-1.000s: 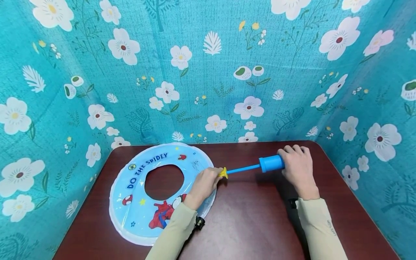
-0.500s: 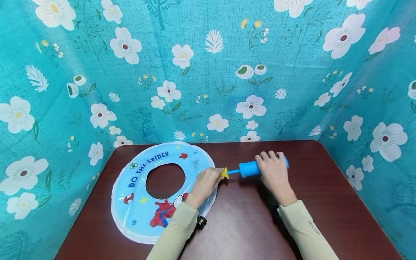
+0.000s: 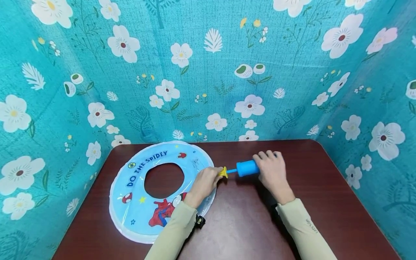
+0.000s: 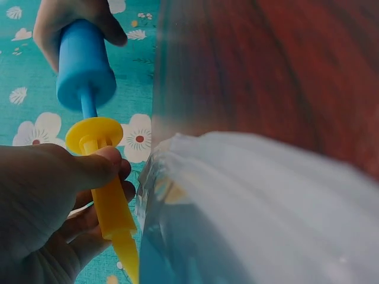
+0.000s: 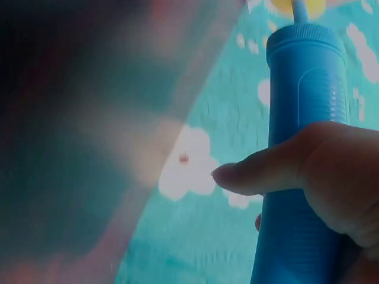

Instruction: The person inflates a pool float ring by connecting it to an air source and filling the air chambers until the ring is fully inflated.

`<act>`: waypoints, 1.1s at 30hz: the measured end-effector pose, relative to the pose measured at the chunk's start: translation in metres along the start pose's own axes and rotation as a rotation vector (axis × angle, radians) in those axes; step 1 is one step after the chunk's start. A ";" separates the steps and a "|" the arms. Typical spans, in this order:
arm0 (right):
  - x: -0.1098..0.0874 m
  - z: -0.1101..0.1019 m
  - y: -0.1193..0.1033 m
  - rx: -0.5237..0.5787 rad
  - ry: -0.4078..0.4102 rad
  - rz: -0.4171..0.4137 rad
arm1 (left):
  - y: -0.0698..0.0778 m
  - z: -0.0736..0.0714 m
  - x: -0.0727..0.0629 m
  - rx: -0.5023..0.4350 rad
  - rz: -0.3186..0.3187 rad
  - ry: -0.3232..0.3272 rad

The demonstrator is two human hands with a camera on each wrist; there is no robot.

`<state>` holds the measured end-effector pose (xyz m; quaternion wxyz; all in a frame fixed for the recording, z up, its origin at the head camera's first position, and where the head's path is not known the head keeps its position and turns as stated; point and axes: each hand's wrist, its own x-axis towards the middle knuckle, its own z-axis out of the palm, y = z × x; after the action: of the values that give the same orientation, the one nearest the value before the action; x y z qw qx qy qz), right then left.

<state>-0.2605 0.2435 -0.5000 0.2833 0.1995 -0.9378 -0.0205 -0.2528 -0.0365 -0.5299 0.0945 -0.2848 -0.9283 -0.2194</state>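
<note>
A blue hand pump [image 3: 247, 168] lies crosswise above the table, its yellow nozzle end pointing left. My right hand [image 3: 272, 174] grips the blue barrel, thumb across it in the right wrist view. The yellow nozzle [image 4: 112, 207] is pinched between the thumb and fingers of my left hand [image 3: 204, 184], with a short length of blue rod showing between flange and barrel. A light-blue inflatable swim ring [image 3: 130, 220] with cartoon print lies under my left wrist. The nozzle's tapered tip reaches down beside the ring's clear edge in the left wrist view.
The dark red-brown table [image 3: 240, 224] carries the ring on its left half. A teal flowered cloth [image 3: 208, 72] hangs closely behind the table and along both sides. A black strap device [image 3: 199, 221] sits at my left wrist.
My right hand and the pump barrel have moved left toward the yellow nozzle, so much less blue rod shows. My left hand has stayed nearly in place.
</note>
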 end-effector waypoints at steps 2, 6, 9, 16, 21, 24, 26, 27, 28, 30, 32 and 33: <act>-0.001 -0.004 0.016 0.015 0.022 0.031 | 0.000 0.000 0.000 -0.002 -0.005 -0.001; -0.007 -0.015 0.045 0.025 0.059 0.096 | 0.001 0.002 0.000 -0.015 -0.014 0.001; -0.011 -0.023 0.058 0.014 0.056 0.138 | 0.002 0.001 0.000 -0.028 -0.024 -0.005; -0.004 -0.019 0.037 -0.054 0.045 0.121 | 0.001 -0.001 -0.001 -0.016 -0.014 0.008; 0.004 -0.006 -0.002 -0.092 0.047 0.049 | 0.003 -0.001 0.000 -0.007 0.002 0.017; 0.004 0.002 -0.025 -0.104 0.019 -0.014 | 0.003 -0.002 0.000 0.003 0.003 0.015; 0.002 0.006 -0.035 -0.102 -0.008 -0.045 | 0.003 -0.002 0.001 0.000 0.001 0.003; 0.002 0.008 -0.039 -0.099 -0.020 -0.053 | 0.003 -0.002 0.001 -0.001 0.000 -0.003; 0.001 0.009 -0.041 -0.092 -0.032 -0.056 | 0.002 -0.002 0.001 -0.008 -0.001 -0.008; 0.001 0.010 -0.042 -0.074 -0.049 -0.049 | 0.002 -0.002 0.001 -0.020 -0.004 -0.016; 0.002 0.007 -0.036 -0.060 -0.056 -0.035 | 0.002 -0.001 0.002 -0.027 -0.006 -0.013; 0.002 0.006 -0.032 -0.054 -0.055 -0.028 | 0.002 -0.001 0.002 -0.028 -0.005 -0.008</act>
<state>-0.2539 0.2129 -0.5087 0.2622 0.2041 -0.9416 -0.0550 -0.2531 -0.0348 -0.5280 0.0860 -0.2848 -0.9262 -0.2315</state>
